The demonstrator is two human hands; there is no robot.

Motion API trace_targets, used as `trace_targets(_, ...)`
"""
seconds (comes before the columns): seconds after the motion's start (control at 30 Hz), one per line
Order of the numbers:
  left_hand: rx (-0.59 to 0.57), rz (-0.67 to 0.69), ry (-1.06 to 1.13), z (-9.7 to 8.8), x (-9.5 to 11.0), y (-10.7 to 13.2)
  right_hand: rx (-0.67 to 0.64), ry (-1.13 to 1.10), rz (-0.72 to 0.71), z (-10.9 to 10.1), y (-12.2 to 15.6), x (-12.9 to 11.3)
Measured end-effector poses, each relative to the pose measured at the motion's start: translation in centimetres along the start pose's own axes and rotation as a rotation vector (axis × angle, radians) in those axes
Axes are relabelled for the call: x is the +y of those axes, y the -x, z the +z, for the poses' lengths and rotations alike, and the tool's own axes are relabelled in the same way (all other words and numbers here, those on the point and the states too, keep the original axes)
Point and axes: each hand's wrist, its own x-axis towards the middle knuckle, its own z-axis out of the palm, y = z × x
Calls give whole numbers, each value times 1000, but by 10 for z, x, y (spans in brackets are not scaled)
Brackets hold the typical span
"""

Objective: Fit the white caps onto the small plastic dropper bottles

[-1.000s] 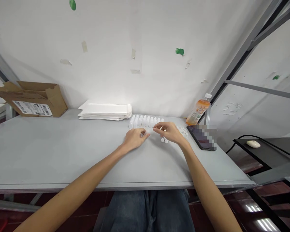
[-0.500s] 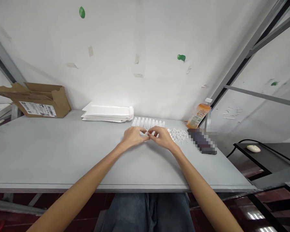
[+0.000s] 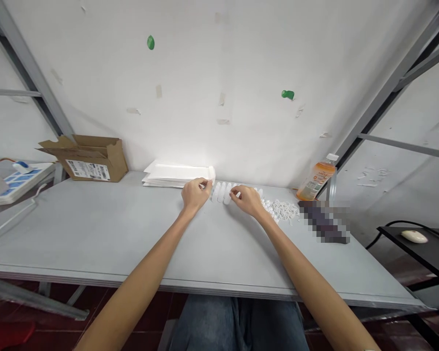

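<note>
Several small white bottles [image 3: 218, 192] stand in rows near the back of the grey table, partly covered by my right hand. My left hand [image 3: 196, 194] is just left of them, in front of the white paper stack, with thumb and fingertips pinched together. Whatever that pinch holds is too small to make out. At the front of the bottles, my right hand [image 3: 246, 199] has its fingers curled and thumb closed in a pinch; its contents cannot be told. To its right lies a pile of small white pieces [image 3: 287, 210].
A stack of white paper sheets or envelopes [image 3: 175, 172] lies against the wall. An open cardboard box [image 3: 91, 161] stands at the back left. At the right are an orange drink bottle [image 3: 317, 178] and a blurred dark object [image 3: 324, 222].
My hands were together in front of the bottles and are now apart. The left has moved left and back, towards the paper stack. The view has shifted left.
</note>
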Motion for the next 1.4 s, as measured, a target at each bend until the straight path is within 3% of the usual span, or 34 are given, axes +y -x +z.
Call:
trace_targets(0.43, -71, 30, -119, 9, -4, 2, -14, 83, 106, 12, -2, -10)
trace_targets(0.77, -100, 24, -134, 10, -7, 1, 20, 48, 66, 15, 0, -9)
trace_targets(0.93, -106, 37, -93, 10, -11, 0, 116, 41, 46, 11, 8, 2)
trace_targets(1.23, -398, 289, -44, 27, -9, 16, 408, 10, 138, 5, 29, 26)
trace_targets(1.3, -461, 316, -57, 33, -6, 25, 367, 35, 131, 11, 34, 22)
trace_targets(1.4, -509, 327, -85, 41, -3, 35, 206, 108, 61, 22, 40, 11)
